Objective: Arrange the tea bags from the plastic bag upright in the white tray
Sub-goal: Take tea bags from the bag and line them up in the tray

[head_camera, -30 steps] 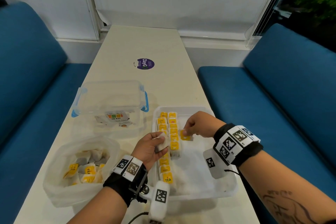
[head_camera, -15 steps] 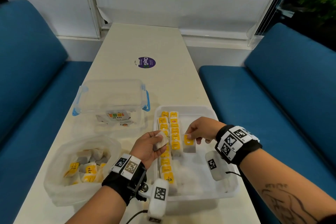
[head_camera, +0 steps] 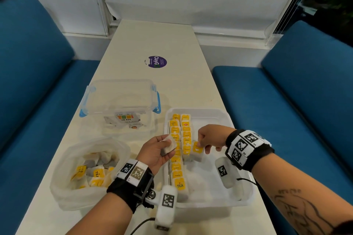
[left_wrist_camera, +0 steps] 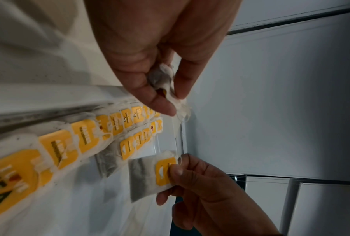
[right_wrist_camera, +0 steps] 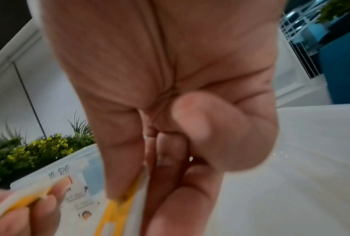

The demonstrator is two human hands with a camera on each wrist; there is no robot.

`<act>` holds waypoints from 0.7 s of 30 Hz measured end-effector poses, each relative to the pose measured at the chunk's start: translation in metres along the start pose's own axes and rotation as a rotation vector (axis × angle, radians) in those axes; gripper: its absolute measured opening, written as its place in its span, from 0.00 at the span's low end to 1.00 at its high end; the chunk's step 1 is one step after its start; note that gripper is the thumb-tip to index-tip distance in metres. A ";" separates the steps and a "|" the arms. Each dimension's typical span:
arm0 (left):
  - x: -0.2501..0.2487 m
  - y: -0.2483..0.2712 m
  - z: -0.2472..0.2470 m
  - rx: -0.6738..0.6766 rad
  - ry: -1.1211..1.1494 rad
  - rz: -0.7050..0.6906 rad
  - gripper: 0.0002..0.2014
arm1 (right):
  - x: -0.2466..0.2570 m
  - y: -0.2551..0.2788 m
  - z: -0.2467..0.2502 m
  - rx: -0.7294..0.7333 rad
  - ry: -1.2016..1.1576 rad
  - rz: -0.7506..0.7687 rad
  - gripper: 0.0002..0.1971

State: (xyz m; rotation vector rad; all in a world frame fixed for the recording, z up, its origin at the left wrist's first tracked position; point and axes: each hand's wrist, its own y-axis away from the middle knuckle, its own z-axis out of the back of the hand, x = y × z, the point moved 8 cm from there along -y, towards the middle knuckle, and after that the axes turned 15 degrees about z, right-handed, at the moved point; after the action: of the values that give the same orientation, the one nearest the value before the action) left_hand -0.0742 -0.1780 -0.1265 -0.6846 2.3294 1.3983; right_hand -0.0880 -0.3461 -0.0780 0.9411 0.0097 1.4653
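At the far left of the long cream worktop (head_camera: 152, 44) sits the crumpled clear plastic bag (head_camera: 63, 192), open at the top, with a good many white tea bags with yellow tags (head_camera: 95, 174) still lying loose inside it. Behind it stands a clear lidded plastic box with blue clips (head_camera: 120, 105), holding some printed papers.

Just right of the bag, the left hand (head_camera: 156, 152) hovers at the left rim of the tray, its thumb and fingers pinching a spare white tea bag (head_camera: 169, 144); the left wrist view shows the paper crumpled between thumb and forefinger, clear of the rows.

The shallow white plastic tray (head_camera: 238, 202) holds two rows of upright tea bags (head_camera: 176, 167) along its left side, the left row running nearly the tray's full length, the second shorter.

Over the tray the right hand (head_camera: 209, 137) pinches the yellow tag of another tea bag (head_camera: 196, 150) by its top edge, the bag hanging upright just beside the near end of the second row, its foot at or close to the tray floor.

The step in hand looks to be setting this bag in place, probably as the next one in the second row. The next move calls for pressing it snug against its neighbour before letting go, lest it topple, then passing the left hand's bag across. The tray's right half is unfilled, so much remains to be done.
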 end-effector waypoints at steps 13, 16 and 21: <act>0.000 0.001 0.006 0.005 -0.002 0.015 0.09 | 0.011 -0.034 -0.036 0.166 0.252 0.009 0.04; 0.000 0.004 0.005 0.024 0.004 0.024 0.10 | 0.004 -0.043 -0.029 0.073 0.246 -0.018 0.08; 0.002 0.008 -0.001 0.078 0.012 0.063 0.12 | 0.002 -0.047 -0.031 0.080 0.368 -0.047 0.11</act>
State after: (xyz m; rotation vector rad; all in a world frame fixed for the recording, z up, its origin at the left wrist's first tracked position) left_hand -0.0802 -0.1757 -0.1213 -0.6042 2.4204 1.3252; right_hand -0.0653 -0.3195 -0.1230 0.7183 0.3604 1.5851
